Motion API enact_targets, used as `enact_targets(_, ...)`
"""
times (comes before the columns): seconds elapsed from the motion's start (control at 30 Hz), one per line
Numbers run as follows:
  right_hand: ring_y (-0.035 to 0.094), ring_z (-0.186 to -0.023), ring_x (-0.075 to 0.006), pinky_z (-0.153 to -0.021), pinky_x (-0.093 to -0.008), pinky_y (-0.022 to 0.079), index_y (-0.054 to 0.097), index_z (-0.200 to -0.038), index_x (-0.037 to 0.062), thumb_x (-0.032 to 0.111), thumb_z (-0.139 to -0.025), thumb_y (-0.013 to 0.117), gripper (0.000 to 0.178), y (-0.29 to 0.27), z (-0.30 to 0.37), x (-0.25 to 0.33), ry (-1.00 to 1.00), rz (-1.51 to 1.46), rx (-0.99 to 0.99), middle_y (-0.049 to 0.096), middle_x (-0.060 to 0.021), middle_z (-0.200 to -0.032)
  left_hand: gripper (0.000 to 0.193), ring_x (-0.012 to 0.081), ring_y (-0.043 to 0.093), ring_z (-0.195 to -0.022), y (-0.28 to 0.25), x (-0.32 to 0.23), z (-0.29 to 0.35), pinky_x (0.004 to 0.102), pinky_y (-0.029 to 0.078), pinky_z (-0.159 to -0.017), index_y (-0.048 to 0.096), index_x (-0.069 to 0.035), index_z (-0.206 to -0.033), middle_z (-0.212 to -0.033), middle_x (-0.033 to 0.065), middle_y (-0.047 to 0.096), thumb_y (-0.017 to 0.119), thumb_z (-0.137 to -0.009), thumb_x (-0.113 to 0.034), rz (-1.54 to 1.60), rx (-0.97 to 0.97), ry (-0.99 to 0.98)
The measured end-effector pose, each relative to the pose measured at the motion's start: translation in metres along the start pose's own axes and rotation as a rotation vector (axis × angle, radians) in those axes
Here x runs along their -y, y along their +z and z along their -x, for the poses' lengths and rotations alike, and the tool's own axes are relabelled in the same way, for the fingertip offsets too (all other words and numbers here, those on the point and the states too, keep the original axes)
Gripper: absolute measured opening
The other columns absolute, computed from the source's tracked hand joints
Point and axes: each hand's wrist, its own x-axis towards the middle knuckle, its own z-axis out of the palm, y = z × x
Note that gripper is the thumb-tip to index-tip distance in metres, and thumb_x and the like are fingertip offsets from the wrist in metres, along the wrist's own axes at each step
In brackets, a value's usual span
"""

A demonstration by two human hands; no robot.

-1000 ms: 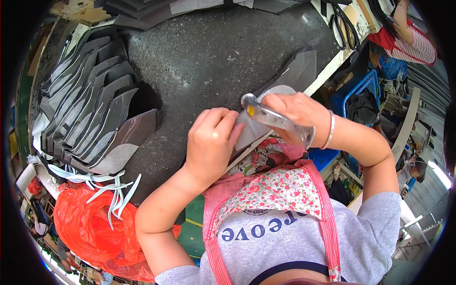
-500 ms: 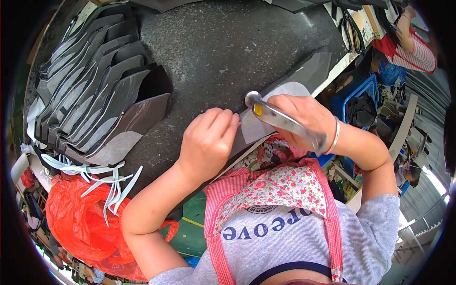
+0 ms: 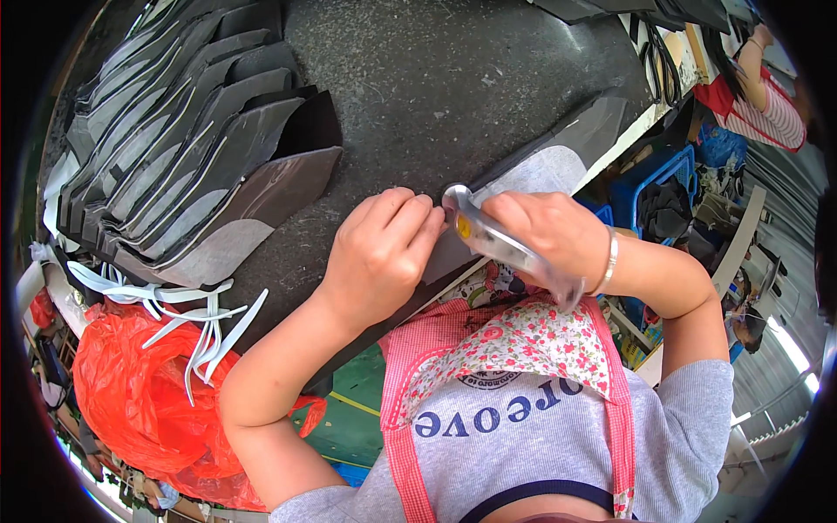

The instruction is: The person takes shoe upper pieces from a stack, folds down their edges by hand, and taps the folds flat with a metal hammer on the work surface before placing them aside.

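A dark flat shaped piece (image 3: 595,125) with a light grey patch (image 3: 558,167) lies along the near edge of the black worktable (image 3: 392,96). Over it, my right hand (image 3: 554,231) is closed round a shiny metal hammer (image 3: 510,243) with a yellow spot; its round face is beside my left fingertips and its far end is blurred. My left hand (image 3: 381,248) is closed, fingertips pressed together at the left part of the piece. Whatever sits between those fingers is hidden.
Overlapping dark shaped pieces (image 3: 187,166) with grey patches fill the table's left side. White strips (image 3: 209,327) hang there above a red plastic bag (image 3: 144,392). At right stand a blue crate (image 3: 649,187) with dark scraps and another person in a striped top (image 3: 767,118).
The view has shifted slightly. My right hand and the hammer sit a little lower and further left against the dark piece, uncovering more grey patch. My left hand stays closed at the piece.
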Motion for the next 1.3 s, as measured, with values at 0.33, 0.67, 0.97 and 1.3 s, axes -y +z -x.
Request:
enact_targets(0.33, 0.064, -0.066, -0.0361, -0.054, -0.0449, 0.052, 0.044, -0.105, -0.0002, 0.019, -0.079, 0.068, 0.040, 0.002, -0.007, 0.002, 0.042, -0.014, 0.032, 0.059, -0.0161, -0.077, 0.027, 0.0279, 0.062, -0.079, -0.015, 0.009, 0.012, 0.0376, 0.051, -0.067, 0.067, 0.001, -0.092, -0.086, 0.0099, 0.062, 0.075, -0.066, 0.000, 0.061, 0.016, -0.077)
enact_targets(0.67, 0.062, -0.076, -0.0403, -0.061, -0.0472, 0.050, 0.042, -0.106, -0.0007, 0.009, -0.073, 0.068, 0.043, 0.008, -0.014, 0.004, 0.010, -0.037, 0.081, 0.058, -0.0186, -0.084, 0.030, 0.0291, 0.062, -0.088, -0.012, 0.000, 0.020, 0.0390, 0.052, -0.073, 0.066, 0.004, -0.094, -0.093, 0.0126, 0.061, 0.062, -0.068, -0.008, -0.121, -0.004, 0.036)
enact_targets(0.97, 0.062, -0.076, -0.0420, -0.063, -0.0488, 0.051, 0.041, -0.107, -0.0010, 0.008, -0.074, 0.068, 0.043, 0.012, -0.019, 0.007, 0.070, -0.052, 0.099, 0.059, -0.0212, -0.085, 0.024, 0.0269, 0.060, -0.077, -0.010, -0.001, 0.031, 0.0366, 0.049, -0.067, 0.067, 0.001, -0.089, -0.085, 0.0096, 0.061, 0.078, -0.069, -0.006, 0.020, -0.143, -0.299)
enact_targets(1.3, 0.061, -0.078, -0.0425, -0.062, -0.0497, 0.049, 0.041, -0.108, -0.0003, 0.006, -0.074, 0.067, 0.043, 0.008, -0.023, 0.006, 0.008, -0.112, 0.038, 0.058, -0.0201, -0.085, 0.024, 0.0275, 0.062, -0.077, -0.003, -0.008, 0.039, 0.0369, 0.051, -0.067, 0.069, 0.003, -0.090, -0.085, 0.0110, 0.063, 0.077, -0.069, -0.003, -0.136, -0.176, -0.108)
